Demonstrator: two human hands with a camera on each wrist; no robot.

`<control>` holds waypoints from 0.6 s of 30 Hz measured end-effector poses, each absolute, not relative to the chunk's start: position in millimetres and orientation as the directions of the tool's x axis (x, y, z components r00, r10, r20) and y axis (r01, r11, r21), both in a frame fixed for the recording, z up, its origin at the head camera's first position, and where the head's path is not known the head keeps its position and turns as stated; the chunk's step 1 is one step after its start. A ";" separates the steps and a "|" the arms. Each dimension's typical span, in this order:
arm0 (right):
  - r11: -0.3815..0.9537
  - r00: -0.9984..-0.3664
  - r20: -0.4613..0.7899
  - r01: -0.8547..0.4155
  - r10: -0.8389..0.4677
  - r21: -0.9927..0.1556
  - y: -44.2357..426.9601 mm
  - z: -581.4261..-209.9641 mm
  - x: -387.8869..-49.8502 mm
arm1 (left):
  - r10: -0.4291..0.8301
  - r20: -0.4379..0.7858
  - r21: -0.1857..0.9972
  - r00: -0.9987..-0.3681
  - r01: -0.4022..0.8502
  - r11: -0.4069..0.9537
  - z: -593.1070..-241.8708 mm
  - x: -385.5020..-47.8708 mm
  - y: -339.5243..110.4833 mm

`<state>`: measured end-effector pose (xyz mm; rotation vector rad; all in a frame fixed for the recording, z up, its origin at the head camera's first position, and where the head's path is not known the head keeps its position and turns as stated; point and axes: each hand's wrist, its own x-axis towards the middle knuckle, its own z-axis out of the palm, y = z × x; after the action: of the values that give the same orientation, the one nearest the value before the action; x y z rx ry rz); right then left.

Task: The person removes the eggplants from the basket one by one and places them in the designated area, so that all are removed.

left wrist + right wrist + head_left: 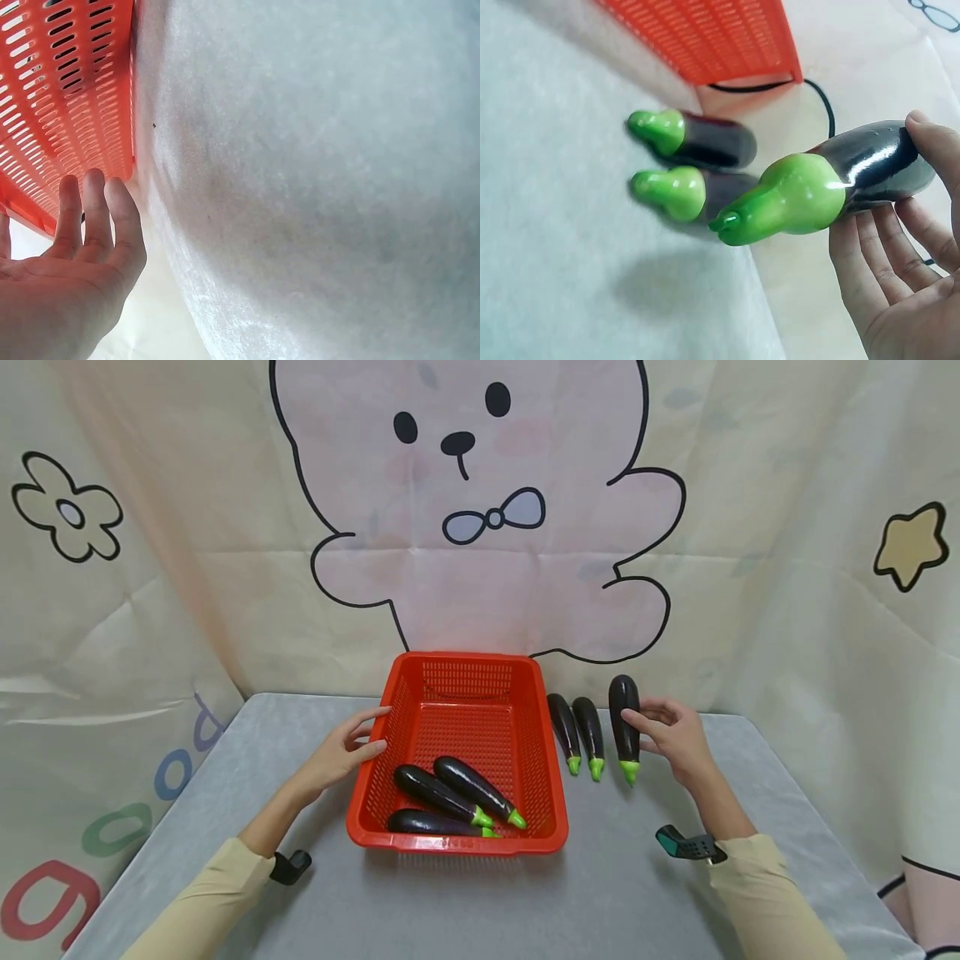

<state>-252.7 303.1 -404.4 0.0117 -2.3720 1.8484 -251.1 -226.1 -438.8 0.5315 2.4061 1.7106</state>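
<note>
Nearest, three eggplants [432, 791] lie in the red plastic basket [457, 842], green stems rightward. The left hand [339, 757] is at its left rim, fingers loosely extended. Right of the basket, the right hand [672, 737] grips a raised eggplant [622, 696], long axis near-to-far, stem toward the person. Two more eggplants [563, 727] lie between, similarly aligned; a cartoon-animal backdrop [480, 577] hangs behind.

Six eggplants [471, 781] in all (three in the basket [457, 843], two on the worktop [465, 910], one in the right hand [675, 739]); one basket, two hands [337, 756], two black wrist straps [690, 845], one worktop.
</note>
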 end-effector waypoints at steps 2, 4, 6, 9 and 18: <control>0.255 -0.991 0.101 -0.077 0.083 -0.964 306.4 -407.9 -252.1 | 0.364 0.086 0.936 -0.927 0.200 0.290 -439.2 -251.2 -226.5; 0.261 -0.992 0.090 -0.063 0.090 -0.963 309.5 -411.0 -251.5 | 0.368 0.086 0.937 -0.926 0.201 0.287 -439.7 -251.0 -227.0; 0.266 -0.992 0.080 -0.052 0.097 -0.963 312.3 -413.6 -251.2 | 0.368 0.084 0.938 -0.926 0.198 0.284 -439.8 -250.7 -226.9; 0.276 -0.992 0.073 -0.042 0.103 -0.960 315.7 -416.7 -251.3 | 0.367 0.083 0.938 -0.927 0.197 0.284 -439.5 -250.5 -226.9; 0.272 -0.992 0.039 -0.004 0.123 -0.962 324.8 -430.1 -259.2 | 0.373 0.089 0.935 -0.924 0.207 0.290 -438.6 -251.3 -227.3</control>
<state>-259.2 324.8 -430.1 -0.1138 -2.4187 1.8310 -251.3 -227.3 -438.6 0.5443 2.4014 1.7051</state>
